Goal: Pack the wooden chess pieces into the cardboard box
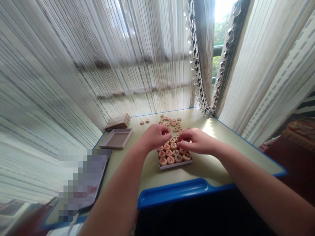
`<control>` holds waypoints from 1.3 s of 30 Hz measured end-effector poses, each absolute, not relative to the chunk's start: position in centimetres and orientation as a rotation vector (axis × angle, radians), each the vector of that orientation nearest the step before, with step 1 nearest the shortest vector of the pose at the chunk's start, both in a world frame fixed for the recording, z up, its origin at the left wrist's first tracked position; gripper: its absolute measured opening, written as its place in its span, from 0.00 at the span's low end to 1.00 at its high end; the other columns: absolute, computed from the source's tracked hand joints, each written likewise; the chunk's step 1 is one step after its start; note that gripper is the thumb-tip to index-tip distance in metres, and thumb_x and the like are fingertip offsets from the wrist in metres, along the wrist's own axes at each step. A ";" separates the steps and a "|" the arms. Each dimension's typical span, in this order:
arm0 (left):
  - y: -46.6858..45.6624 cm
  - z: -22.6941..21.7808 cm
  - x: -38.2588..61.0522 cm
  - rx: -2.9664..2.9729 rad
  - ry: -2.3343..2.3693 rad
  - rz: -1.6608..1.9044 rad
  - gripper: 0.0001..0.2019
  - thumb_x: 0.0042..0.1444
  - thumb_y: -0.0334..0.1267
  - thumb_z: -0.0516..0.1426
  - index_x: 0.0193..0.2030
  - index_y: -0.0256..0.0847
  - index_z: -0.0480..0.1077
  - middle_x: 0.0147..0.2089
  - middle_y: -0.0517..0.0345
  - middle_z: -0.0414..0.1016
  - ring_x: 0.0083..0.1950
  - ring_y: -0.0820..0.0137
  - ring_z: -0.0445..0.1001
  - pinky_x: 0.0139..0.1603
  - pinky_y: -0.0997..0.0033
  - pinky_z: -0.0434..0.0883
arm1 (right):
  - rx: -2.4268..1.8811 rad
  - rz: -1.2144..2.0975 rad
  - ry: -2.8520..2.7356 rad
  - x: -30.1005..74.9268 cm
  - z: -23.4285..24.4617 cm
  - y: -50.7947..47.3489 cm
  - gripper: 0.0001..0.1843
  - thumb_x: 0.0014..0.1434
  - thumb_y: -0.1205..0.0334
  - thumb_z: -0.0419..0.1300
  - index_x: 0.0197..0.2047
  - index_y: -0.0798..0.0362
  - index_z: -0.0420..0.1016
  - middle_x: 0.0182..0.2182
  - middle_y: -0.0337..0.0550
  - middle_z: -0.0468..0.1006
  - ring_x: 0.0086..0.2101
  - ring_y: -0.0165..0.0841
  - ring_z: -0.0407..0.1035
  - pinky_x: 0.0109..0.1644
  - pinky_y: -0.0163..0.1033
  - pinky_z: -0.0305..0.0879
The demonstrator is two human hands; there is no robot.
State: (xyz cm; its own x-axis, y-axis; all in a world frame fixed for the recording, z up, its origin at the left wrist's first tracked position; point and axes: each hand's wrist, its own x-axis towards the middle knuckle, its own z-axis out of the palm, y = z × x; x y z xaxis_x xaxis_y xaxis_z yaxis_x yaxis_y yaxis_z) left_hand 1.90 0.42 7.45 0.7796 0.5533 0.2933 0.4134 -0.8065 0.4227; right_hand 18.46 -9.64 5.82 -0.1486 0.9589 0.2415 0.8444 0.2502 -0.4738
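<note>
In the head view, a shallow box (175, 164) holds rows of round wooden Chinese chess pieces (171, 160) with red or dark characters. My left hand (157, 135) hovers over the box's far left part, its fingers curled in; whatever they may hold is hidden. At the far right part of the box is my right hand (193, 140), thumb and fingers bent around the pieces there. Whether it grips one of them does not show clearly. Beyond both hands, several loose chess pieces (174, 124) lie scattered on the table.
An open box lid (116, 138) rests at the left of the table (211, 170), with a stack of small boxes or books (118, 121) behind it. A partly pixelated tablet-like device (94, 183) lies at near left. Two pieces (144, 122) sit apart. Curtains (147, 65) hang behind.
</note>
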 end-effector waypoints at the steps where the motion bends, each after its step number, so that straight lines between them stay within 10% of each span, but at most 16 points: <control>1: 0.6 7.2 1.9 2.631 0.751 0.596 0.10 0.46 0.37 0.51 0.24 0.36 0.72 0.20 0.62 0.66 0.23 0.77 0.62 0.25 0.77 0.56 | -1.645 0.268 -1.978 18.6 5.7 -9.4 0.16 0.54 0.53 0.53 0.34 0.55 0.76 0.25 0.41 0.74 0.26 0.28 0.64 0.29 0.33 0.55; 13: 4.8 3.9 1.8 2.373 1.049 0.860 0.14 0.52 0.39 0.50 0.37 0.38 0.74 0.40 0.53 0.77 0.42 0.68 0.72 0.43 0.72 0.66 | -2.144 -0.010 -1.514 22.6 2.1 -5.5 0.18 0.54 0.58 0.51 0.44 0.54 0.75 0.41 0.53 0.72 0.38 0.37 0.67 0.43 0.38 0.60; 24: 7.0 2.6 1.2 2.106 1.170 0.894 0.18 0.45 0.23 0.50 0.41 0.37 0.73 0.43 0.52 0.76 0.46 0.68 0.73 0.48 0.71 0.69 | -1.957 0.021 -1.529 23.1 0.9 -4.7 0.16 0.55 0.62 0.51 0.41 0.56 0.76 0.40 0.51 0.73 0.40 0.35 0.67 0.47 0.36 0.59; 39: 7.5 1.9 2.0 2.211 1.144 0.846 0.14 0.46 0.27 0.50 0.36 0.37 0.75 0.37 0.55 0.78 0.39 0.71 0.75 0.44 0.73 0.71 | -1.808 0.008 -1.734 22.8 0.1 -4.4 0.20 0.60 0.55 0.46 0.49 0.49 0.73 0.49 0.44 0.72 0.47 0.39 0.62 0.53 0.41 0.56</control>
